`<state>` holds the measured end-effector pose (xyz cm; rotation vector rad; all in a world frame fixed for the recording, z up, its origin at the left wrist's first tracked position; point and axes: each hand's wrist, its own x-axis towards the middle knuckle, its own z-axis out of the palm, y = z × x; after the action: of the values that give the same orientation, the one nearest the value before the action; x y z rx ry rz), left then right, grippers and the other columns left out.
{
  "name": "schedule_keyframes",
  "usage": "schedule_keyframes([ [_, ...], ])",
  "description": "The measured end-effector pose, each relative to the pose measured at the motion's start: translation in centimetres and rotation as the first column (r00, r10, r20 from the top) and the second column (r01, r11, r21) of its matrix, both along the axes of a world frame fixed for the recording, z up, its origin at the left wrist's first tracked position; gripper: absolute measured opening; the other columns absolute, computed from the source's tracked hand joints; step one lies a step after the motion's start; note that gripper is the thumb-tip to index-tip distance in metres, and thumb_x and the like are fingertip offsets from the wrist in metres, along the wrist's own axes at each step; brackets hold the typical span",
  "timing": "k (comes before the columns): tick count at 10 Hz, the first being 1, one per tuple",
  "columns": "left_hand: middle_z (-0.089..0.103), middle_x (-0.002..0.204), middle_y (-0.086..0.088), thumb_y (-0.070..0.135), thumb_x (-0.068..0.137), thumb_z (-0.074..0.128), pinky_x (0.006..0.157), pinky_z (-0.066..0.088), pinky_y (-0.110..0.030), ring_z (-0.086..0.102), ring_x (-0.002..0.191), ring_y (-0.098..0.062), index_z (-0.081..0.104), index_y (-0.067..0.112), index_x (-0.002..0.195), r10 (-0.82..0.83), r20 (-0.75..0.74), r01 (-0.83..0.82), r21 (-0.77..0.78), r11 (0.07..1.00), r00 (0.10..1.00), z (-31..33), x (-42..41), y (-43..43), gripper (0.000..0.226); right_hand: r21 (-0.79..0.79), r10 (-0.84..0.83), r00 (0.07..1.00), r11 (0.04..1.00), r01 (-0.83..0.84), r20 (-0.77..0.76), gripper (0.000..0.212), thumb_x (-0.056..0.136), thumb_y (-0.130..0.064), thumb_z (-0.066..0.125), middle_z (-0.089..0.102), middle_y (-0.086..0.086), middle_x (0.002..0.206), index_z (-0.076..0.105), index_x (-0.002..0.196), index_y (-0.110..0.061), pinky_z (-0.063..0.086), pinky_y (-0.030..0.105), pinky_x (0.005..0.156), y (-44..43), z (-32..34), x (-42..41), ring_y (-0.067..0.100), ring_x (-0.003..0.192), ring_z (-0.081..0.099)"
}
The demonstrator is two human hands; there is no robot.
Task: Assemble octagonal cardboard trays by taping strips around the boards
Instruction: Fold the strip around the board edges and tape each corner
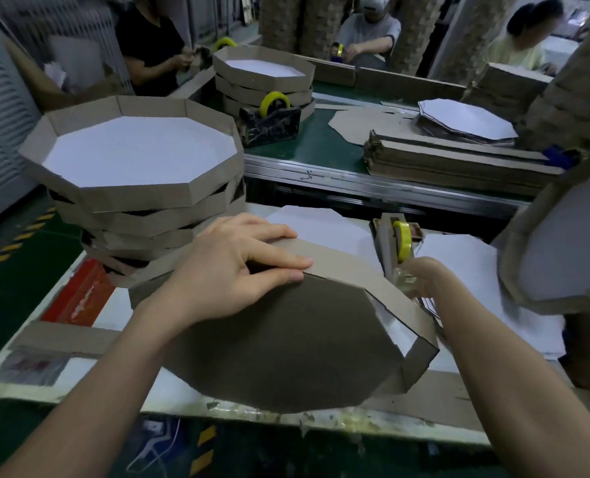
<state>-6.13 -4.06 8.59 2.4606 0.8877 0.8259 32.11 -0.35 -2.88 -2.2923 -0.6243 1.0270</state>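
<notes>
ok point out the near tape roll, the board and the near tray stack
tape roll [404, 241]: head view, yellow rim
board [286, 346]: head view, brown middle
tray stack [138, 198]: head view, top tray's front wall

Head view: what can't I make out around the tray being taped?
All in the head view:
1. Seam between strip and board: covered by the left hand.
2. Tape piece pinched by the right hand: blurred, its free end unclear.
3. Tape dispenser cutter: behind the right hand.
</notes>
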Motion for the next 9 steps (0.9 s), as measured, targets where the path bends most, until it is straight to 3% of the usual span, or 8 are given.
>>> schedule_keyframes([
  [1,0.063,0.124,0.019,0.055,0.080,0.060,0.100,0.039,-0.045,0.051,0.119,-0.006,0.070,0.050,0.103,0.000,-0.007,0.000,-0.018,1.000,1.000,0.1,0.5,0.6,0.025,-0.033,-0.020,1.000,0.999,0.019,-0.010,0.004,0.096,-0.010,0.050,0.050,0.012,0.113,0.052,0.096,-0.014,0.045,0.028,0.028,1.0,-1.3,1.4,0.025,0.070,0.051],
  [2,0.063,0.124,0.020,0.062,0.079,0.055,0.102,0.038,-0.047,0.051,0.121,-0.006,0.071,0.049,0.103,-0.027,-0.009,0.026,-0.032,0.999,1.000,0.2,1.1,1.0,0.031,-0.050,-0.031,0.998,0.998,0.028,-0.059,0.008,0.095,-0.009,0.049,0.050,0.014,0.113,0.052,0.101,-0.011,0.046,0.032,0.028,2.3,-2.8,3.1,0.028,0.071,0.052],
  [3,0.062,0.124,0.021,0.061,0.079,0.054,0.102,0.038,-0.046,0.052,0.120,-0.004,0.071,0.049,0.103,-0.038,-0.012,0.038,-0.035,0.999,0.999,0.3,1.9,1.2,0.032,-0.038,-0.016,0.996,0.999,0.013,-0.087,0.008,0.096,-0.009,0.047,0.051,0.013,0.102,0.050,0.102,-0.011,0.044,0.032,0.027,2.9,-3.4,3.5,0.027,0.070,0.051],
  [4,0.061,0.125,0.023,0.062,0.079,0.053,0.103,0.038,-0.045,0.051,0.120,-0.001,0.070,0.051,0.103,-0.039,-0.032,0.038,-0.036,0.999,0.999,0.4,2.4,1.3,0.031,-0.051,-0.022,0.996,0.999,0.018,-0.081,0.021,0.097,-0.007,0.047,0.058,0.016,0.103,0.052,0.117,-0.006,0.059,0.040,0.050,3.5,-3.8,4.1,0.033,0.085,0.059],
  [5,0.062,0.125,0.022,0.062,0.079,0.053,0.102,0.038,-0.044,0.051,0.119,-0.002,0.070,0.051,0.103,-0.024,-0.034,0.023,-0.030,0.999,0.999,0.4,2.7,1.4,0.032,-0.023,-0.132,0.989,0.991,0.131,-0.072,0.030,0.097,-0.007,0.046,0.060,0.023,0.117,0.054,0.124,0.003,0.052,0.056,0.093,4.1,-4.5,4.7,0.037,0.108,0.061],
  [6,0.062,0.124,0.021,0.062,0.079,0.053,0.101,0.039,-0.044,0.052,0.119,-0.003,0.071,0.050,0.103,-0.011,-0.035,0.010,-0.024,1.000,0.999,0.4,2.9,1.4,0.033,0.003,-0.172,0.980,0.985,0.174,-0.095,0.029,0.099,-0.011,0.045,0.054,0.017,0.108,0.050,0.126,-0.002,0.046,0.048,0.103,4.2,-4.3,4.2,0.028,0.109,0.053],
  [8,0.062,0.124,0.021,0.062,0.078,0.057,0.102,0.038,-0.041,0.052,0.119,-0.004,0.071,0.049,0.102,0.005,-0.051,-0.005,-0.007,1.000,0.999,0.5,3.2,1.0,0.031,0.190,-0.357,0.913,0.900,0.393,-0.197,0.028,0.088,-0.010,0.061,0.062,0.015,0.095,0.058,0.114,-0.001,0.054,0.043,0.089,2.8,-4.6,3.9,0.032,0.095,0.065],
  [9,0.062,0.123,0.023,0.056,0.079,0.060,0.104,0.037,-0.038,0.051,0.120,-0.002,0.071,0.050,0.102,0.022,-0.050,-0.022,-0.002,1.000,0.999,0.5,3.3,0.8,0.026,0.283,-0.441,0.848,0.807,0.518,-0.294,0.017,0.084,-0.018,0.059,0.062,0.011,0.090,0.060,0.096,-0.005,0.056,0.041,0.081,0.9,-4.9,3.1,0.030,0.085,0.063],
])
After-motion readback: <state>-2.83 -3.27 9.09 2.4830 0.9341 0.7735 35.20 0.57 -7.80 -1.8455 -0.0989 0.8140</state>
